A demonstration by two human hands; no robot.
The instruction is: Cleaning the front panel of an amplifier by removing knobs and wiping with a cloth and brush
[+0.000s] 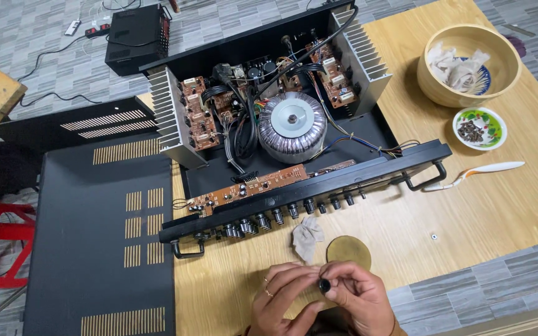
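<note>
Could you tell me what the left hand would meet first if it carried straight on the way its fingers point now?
The left hand points rightward at the small black knob pinched between both hands, so it would likely meet that first, then the right hand behind it.

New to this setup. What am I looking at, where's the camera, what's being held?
One picture, from a camera on the person's head, looking down at a wooden table. No robot: two bare hands. The left hand and right hand together pinch a small black knob. Ahead lies an opened amplifier, its circuit boards and round transformer exposed, knob shafts bare along the front. Its black cover lies left. Nearby: a crumpled cloth, a round brass-coloured disc, a wooden bowl, a small dish of screws, a white-handled brush.
</note>
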